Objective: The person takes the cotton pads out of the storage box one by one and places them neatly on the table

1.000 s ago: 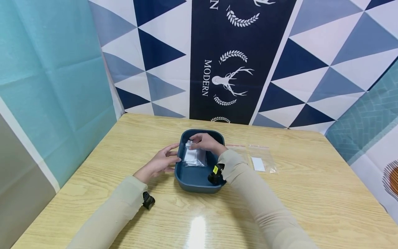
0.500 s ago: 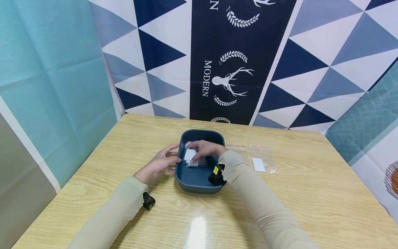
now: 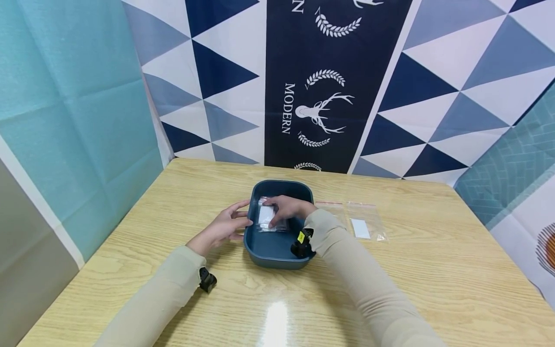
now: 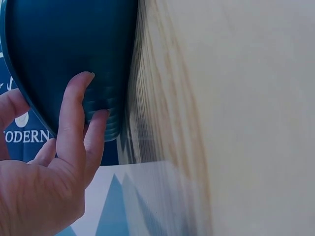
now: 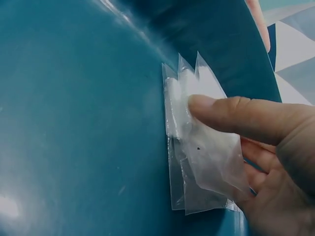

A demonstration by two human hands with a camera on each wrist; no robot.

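A dark blue plastic bin point(image 3: 277, 263) stands on the table. Inside it, against the left wall, is a small stack of clear zip bags point(image 5: 211, 167) with white inserts. My right hand point(image 3: 289, 207) reaches into the bin and pinches the stack. In the right wrist view its thumb point(image 5: 231, 113) lies across the top bag and the other fingers are behind the bags. Outside the bin, my left hand point(image 3: 222, 225) rests its loosely extended fingers against the left wall, as the left wrist view shows, with fingertips point(image 4: 81, 86) on the ribbed outer side.
Right of the bin, on the wooden table point(image 3: 433, 270), lies a clear zip bag point(image 3: 366, 224) with a white insert. Another clear bag point(image 3: 331, 208) beside it is partly hidden by my right sleeve. A patterned cloth point(image 3: 217, 72) hangs behind the table.
My right hand has come nearer over the stack from the bags' far edge, its thumb now on the near part. The left hand and the bin stay in place.
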